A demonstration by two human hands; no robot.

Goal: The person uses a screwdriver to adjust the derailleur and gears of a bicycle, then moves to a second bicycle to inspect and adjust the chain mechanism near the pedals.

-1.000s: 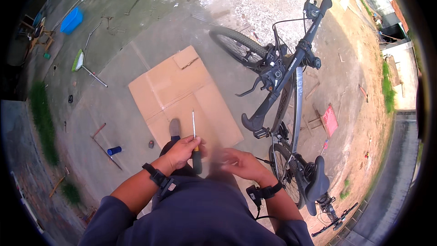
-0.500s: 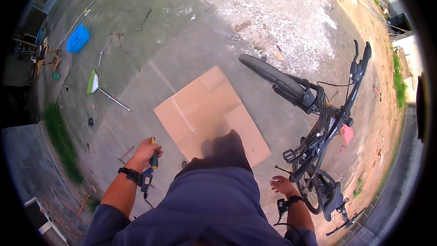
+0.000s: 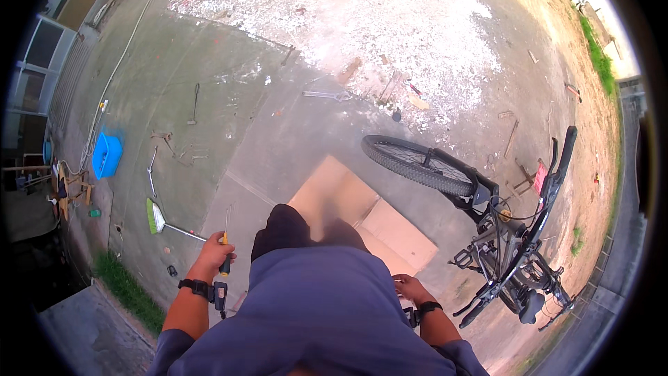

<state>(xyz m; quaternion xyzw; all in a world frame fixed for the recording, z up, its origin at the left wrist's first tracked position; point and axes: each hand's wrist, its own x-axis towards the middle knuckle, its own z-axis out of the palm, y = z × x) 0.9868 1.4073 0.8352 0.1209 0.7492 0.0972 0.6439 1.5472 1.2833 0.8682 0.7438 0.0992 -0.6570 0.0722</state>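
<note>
Left of the body, the left hand (image 3: 213, 255) grips a screwdriver (image 3: 224, 239) by its handle, the shaft pointing to the far side and the butt to the near side. Well apart on the right, past the trunk, the right hand (image 3: 412, 288) hangs with fingers bent; whether it holds anything, I cannot tell. The bike (image 3: 518, 261) lies to the right of both hands, its long axis slanting from the front wheel (image 3: 426, 178), far and left, to the saddle (image 3: 532, 306), near and right. Its handlebar runs crosswise, bringing one grip to the near side, so the right hand is clearly the nearer, though not touching; the screwdriver is on the side away from the bike. Between the hands, beyond the legs, cardboard (image 3: 398, 231) covers the ground. A broom (image 3: 154, 217) lies beyond the left hand.
</note>
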